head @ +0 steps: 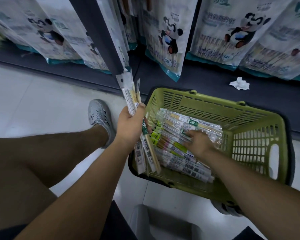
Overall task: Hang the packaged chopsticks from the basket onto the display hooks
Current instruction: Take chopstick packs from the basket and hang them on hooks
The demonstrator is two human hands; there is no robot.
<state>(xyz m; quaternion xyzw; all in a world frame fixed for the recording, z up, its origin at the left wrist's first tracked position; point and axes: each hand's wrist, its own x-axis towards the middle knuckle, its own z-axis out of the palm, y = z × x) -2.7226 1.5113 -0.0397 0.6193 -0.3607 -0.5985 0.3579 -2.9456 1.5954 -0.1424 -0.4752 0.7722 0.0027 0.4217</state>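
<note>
- Packets (180, 119) of chopsticks, heaped loose in the green basket (215, 105) on the floor; more in a fanned bundle (146, 153) over its left rim.
- Risked shedding a packet from that bundle, judged too splayed for one grip; might also have dragged neighbours out of the slippery heap.
- Held the left hand (130, 123) raised, grip closed round the bundle's middle.
- Reached the right hand (199, 144) down into the basket, fingers fairly straight on the heap, enclosing nothing.
</note>
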